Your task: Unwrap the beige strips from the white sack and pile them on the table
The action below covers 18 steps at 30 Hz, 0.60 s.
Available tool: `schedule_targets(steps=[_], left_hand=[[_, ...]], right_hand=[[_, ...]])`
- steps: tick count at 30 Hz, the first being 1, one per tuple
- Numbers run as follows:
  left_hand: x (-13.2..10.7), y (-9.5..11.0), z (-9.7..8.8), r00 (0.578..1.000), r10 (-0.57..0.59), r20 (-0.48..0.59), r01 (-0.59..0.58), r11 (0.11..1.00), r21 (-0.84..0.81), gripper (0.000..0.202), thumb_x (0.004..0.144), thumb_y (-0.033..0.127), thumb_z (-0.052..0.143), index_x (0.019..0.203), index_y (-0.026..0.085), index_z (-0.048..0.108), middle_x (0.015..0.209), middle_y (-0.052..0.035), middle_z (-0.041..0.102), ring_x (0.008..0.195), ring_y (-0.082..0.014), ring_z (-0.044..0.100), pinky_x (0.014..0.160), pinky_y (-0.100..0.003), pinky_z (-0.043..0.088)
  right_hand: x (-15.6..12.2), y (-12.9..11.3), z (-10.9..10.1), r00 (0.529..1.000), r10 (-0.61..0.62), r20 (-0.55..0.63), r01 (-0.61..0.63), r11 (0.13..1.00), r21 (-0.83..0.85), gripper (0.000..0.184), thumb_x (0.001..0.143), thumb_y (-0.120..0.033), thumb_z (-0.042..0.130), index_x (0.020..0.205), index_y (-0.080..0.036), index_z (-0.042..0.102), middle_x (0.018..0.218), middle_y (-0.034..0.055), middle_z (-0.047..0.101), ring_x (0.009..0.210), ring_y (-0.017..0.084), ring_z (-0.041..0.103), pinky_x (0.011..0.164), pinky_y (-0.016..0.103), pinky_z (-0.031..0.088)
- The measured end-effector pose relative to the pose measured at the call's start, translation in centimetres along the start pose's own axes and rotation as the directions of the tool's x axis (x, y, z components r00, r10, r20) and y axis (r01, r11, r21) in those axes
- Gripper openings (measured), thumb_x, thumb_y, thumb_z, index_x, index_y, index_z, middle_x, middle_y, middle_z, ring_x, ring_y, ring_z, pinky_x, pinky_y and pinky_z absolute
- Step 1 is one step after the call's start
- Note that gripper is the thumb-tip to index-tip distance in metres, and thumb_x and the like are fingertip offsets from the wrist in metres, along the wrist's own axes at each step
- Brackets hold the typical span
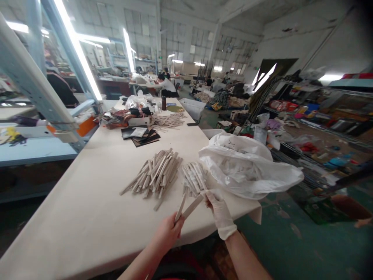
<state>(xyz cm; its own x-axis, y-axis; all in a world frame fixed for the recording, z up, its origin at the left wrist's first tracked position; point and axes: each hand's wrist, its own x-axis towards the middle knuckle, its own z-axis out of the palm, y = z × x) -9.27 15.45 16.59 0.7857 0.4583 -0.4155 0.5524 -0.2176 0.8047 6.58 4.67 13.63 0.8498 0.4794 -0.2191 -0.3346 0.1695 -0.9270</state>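
Near the table's front edge my bare left hand (170,230) is closed around flat beige strips (192,207), two of which stick out and spread apart. My right hand (219,212), in a white glove with some fingertips bare, pinches the far end of the wider strip. Beyond my hands lies a large loose pile of similar strips (159,171). A smaller bundle of strips (194,177) sits to its right, just past my right hand. What the strips are made of I cannot tell.
A big white plastic bag (241,165) slumps over the table's right edge. Farther up the table (96,186) are dark flat pieces (141,136), more thin strips (169,121) and a dark bottle (163,103). A blue metal frame (43,74) rises at left; cluttered shelves (329,136) stand right.
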Motion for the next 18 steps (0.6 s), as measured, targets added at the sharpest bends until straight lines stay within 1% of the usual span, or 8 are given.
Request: schedule_targets(steps=[2,4,6,10,12,15,17,18], left_hand=[[-0.9,-0.4,-0.4,1.0,-0.019,0.004,0.019,0.999,0.032,0.032,0.082,0.043,0.037,0.064,0.019,0.049,0.046,0.0039,0.047,0.043,-0.0099,0.042,0.045,-0.02,0.027],[-1.7,-0.6,-0.8,1.0,-0.029,0.001,0.028,0.997,0.067,0.031,0.081,0.041,0.039,0.062,0.019,0.048,0.047,0.0039,0.047,0.045,-0.0106,0.043,0.046,-0.02,0.027],[-2.5,-0.7,-1.2,0.999,-0.035,-0.018,0.037,0.996,0.075,0.03,0.081,0.042,0.039,0.063,0.019,0.049,0.048,0.0042,0.047,0.047,-0.011,0.043,0.047,-0.02,0.028],[-3.3,-0.3,-1.3,0.997,-0.057,-0.056,0.06,0.997,0.054,0.032,0.082,0.045,0.037,0.065,0.02,0.048,0.05,0.0042,0.047,0.049,-0.0119,0.044,0.049,-0.021,0.029],[-3.2,0.1,-0.9,0.997,-0.058,-0.043,0.061,0.995,0.083,0.032,0.082,0.044,0.037,0.064,0.02,0.047,0.051,0.0039,0.047,0.05,-0.0122,0.045,0.049,-0.021,0.029],[-2.6,0.9,-0.5,0.999,-0.044,-0.003,0.044,0.987,0.157,0.029,0.082,0.041,0.036,0.064,0.02,0.046,0.052,0.0033,0.047,0.052,-0.0126,0.046,0.05,-0.021,0.029],[-2.0,1.3,-0.2,0.999,-0.031,0.014,0.028,0.98,0.199,0.029,0.082,0.041,0.036,0.066,0.02,0.047,0.054,0.0028,0.048,0.052,-0.0126,0.047,0.051,-0.021,0.029],[-1.7,1.4,-0.1,0.999,-0.023,0.024,0.018,0.977,0.21,0.029,0.082,0.041,0.036,0.066,0.02,0.048,0.054,0.0027,0.048,0.052,-0.0124,0.047,0.051,-0.021,0.029]], right_hand=[[-0.5,0.5,0.1,0.998,0.005,0.056,0.001,0.995,-0.096,0.03,0.067,-0.044,0.068,0.059,-0.016,0.061,0.05,-0.0023,0.051,0.048,0.01,0.043,0.046,0.024,0.032],[-1.1,1.1,0.1,0.993,0.065,0.097,-0.054,0.992,-0.111,0.033,0.064,-0.046,0.069,0.055,-0.016,0.06,0.046,-0.0023,0.05,0.046,0.01,0.042,0.045,0.025,0.031],[-1.6,1.6,0.1,0.989,0.122,0.078,-0.119,0.992,-0.038,0.033,0.063,-0.046,0.07,0.055,-0.016,0.059,0.047,-0.0028,0.05,0.046,0.009,0.042,0.045,0.024,0.03],[-2.0,1.8,0.0,0.972,0.233,-0.033,-0.225,0.961,0.161,0.033,0.057,-0.043,0.075,0.055,-0.016,0.056,0.048,-0.0038,0.051,0.045,0.007,0.04,0.042,0.022,0.03],[-2.0,1.4,-0.1,0.964,0.265,-0.027,-0.253,0.943,0.217,0.033,0.054,-0.043,0.077,0.056,-0.016,0.056,0.049,-0.0038,0.052,0.045,0.008,0.041,0.042,0.021,0.03],[-1.7,0.9,-0.5,0.973,0.229,-0.016,-0.221,0.952,0.212,0.032,0.057,-0.044,0.075,0.058,-0.017,0.057,0.049,-0.0043,0.051,0.046,0.008,0.04,0.043,0.022,0.029],[-1.5,1.1,-0.7,0.986,0.167,0.001,-0.166,0.979,0.117,0.033,0.062,-0.046,0.071,0.057,-0.016,0.057,0.048,-0.0046,0.049,0.045,0.007,0.038,0.044,0.022,0.029],[-1.5,1.3,-0.8,0.99,0.137,0.033,-0.139,0.989,0.051,0.033,0.064,-0.046,0.069,0.057,-0.016,0.057,0.047,-0.0046,0.048,0.045,0.007,0.038,0.045,0.022,0.028]])
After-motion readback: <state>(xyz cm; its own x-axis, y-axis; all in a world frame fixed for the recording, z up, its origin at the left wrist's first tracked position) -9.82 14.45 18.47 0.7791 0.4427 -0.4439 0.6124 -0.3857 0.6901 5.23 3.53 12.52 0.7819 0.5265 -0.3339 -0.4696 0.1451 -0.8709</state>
